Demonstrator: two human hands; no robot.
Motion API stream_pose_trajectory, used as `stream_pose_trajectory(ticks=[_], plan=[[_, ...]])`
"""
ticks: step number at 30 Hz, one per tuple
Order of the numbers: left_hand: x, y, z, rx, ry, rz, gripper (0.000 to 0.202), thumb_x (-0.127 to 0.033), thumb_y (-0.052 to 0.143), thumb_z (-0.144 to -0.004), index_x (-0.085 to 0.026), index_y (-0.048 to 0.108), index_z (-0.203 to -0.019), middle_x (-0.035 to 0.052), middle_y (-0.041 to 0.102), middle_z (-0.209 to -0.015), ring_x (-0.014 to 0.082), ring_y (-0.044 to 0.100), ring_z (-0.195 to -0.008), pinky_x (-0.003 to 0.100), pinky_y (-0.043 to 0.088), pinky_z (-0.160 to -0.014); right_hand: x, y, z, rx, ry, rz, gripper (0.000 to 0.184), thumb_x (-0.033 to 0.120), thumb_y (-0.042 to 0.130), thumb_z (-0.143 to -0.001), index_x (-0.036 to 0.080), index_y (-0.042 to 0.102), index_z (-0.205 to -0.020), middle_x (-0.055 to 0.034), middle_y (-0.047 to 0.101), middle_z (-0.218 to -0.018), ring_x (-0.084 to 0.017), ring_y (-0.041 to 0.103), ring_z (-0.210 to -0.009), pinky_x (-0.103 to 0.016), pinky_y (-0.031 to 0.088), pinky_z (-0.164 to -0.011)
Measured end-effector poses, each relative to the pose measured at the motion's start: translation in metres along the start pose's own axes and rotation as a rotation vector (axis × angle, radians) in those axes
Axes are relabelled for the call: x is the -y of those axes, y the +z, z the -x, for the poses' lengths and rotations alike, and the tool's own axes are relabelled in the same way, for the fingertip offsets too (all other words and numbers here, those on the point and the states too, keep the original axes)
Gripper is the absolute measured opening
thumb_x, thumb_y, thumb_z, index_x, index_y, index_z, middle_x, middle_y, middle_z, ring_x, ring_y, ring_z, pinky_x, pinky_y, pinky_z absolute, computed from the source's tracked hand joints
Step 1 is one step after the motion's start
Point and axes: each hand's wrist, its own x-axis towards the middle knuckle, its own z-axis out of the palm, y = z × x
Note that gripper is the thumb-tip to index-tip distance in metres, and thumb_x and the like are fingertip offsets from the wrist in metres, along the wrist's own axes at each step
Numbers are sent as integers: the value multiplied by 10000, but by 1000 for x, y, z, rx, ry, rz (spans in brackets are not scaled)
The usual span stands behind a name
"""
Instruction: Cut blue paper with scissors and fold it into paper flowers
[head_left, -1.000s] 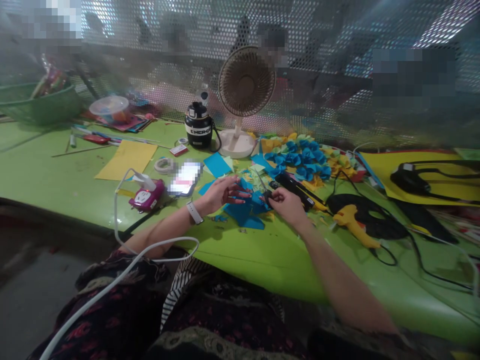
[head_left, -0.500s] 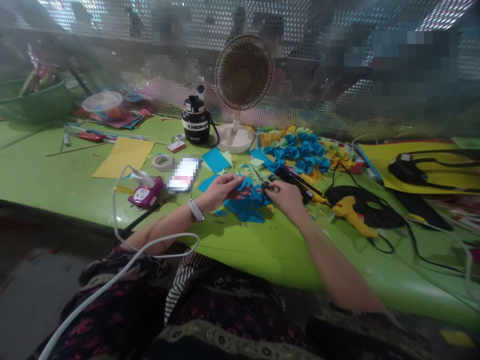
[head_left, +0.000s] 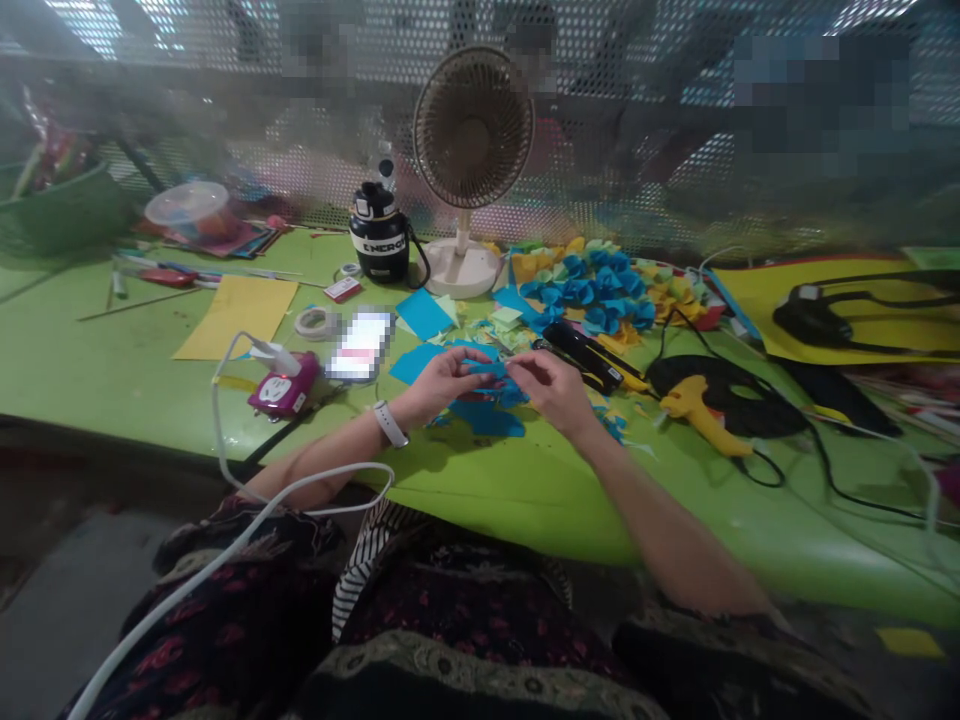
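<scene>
My left hand [head_left: 439, 385] and my right hand [head_left: 553, 390] meet over a small blue paper piece [head_left: 487, 372], and both pinch it from opposite sides just above the green table [head_left: 135, 370]. More blue paper cut-outs [head_left: 487, 418] lie under the hands. A white watch is on my left wrist. I cannot make out any scissors in the right hand.
A desk fan [head_left: 472, 130], a black jug [head_left: 379, 240], a heap of blue and yellow paper flowers [head_left: 600, 290], a yellow glue gun [head_left: 697, 410] with black cables, a phone [head_left: 361, 345], a pink plug adapter [head_left: 281, 392], tape [head_left: 311, 322] and yellow paper [head_left: 236, 315] lie around.
My right hand held small scissors by the blue paper before; now its fingers have moved left onto the paper piece. The view has shifted slightly down and right.
</scene>
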Motion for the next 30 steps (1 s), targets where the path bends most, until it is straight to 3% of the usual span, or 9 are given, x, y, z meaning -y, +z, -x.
stream_pose_trajectory(ticks=[4,9,12,17,22,26,28,30], plan=[[3,2,1,27,9,-80,292,-247,781,-782,-157,555,-945,35,731,-845,172,728,-845,319,582,-782,5,4,4,-12,-113,73,336,530,582,-879,227,667,-762,-58,635,-803,-201,572,-743,-335,470,-683],[4,5,3,106,121,-391,223,-304,772,-771,-134,629,-774,-2,656,-703,98,628,-661,216,501,-629,5,4,6,7,-205,136,313,467,545,-926,225,659,-764,-69,640,-817,-211,591,-780,-351,482,-732],[4,5,4,172,154,-497,218,-332,777,-757,-141,675,-735,-6,649,-663,86,576,-602,206,461,-574,8,5,9,73,-245,139,321,492,537,-930,238,685,-801,-81,667,-884,-228,610,-850,-374,499,-797],[1,4,5,119,75,-391,290,-426,750,-781,-146,690,-734,38,706,-727,121,642,-673,241,526,-656,13,3,11,26,-165,54,372,572,551,-908,240,707,-963,-82,672,-968,-225,624,-887,-364,520,-796],[-3,3,7,138,37,-326,371,-510,676,-825,-142,700,-861,69,729,-841,158,687,-795,292,552,-749,11,2,10,-30,-188,-37,291,494,608,-893,219,691,-848,-67,661,-908,-205,620,-847,-340,519,-743],[-12,2,11,107,144,-742,392,-519,676,-810,-129,708,-838,68,699,-778,154,628,-718,269,483,-656,7,-4,5,-48,-149,-82,256,455,631,-874,209,677,-820,-43,665,-848,-179,605,-776,-323,499,-707],[-15,2,12,63,215,-1029,398,-524,721,-759,-136,708,-846,59,675,-770,153,586,-698,270,438,-633,5,-11,2,15,-71,-74,258,455,641,-856,201,678,-826,-27,660,-776,-162,579,-698,-313,478,-664],[-14,1,12,112,226,-1224,418,-531,759,-707,-149,710,-872,65,666,-819,170,579,-731,280,424,-643,2,-18,-1,130,15,-48,271,462,656,-831,192,678,-814,-9,629,-691,-147,539,-624,-301,442,-609]])
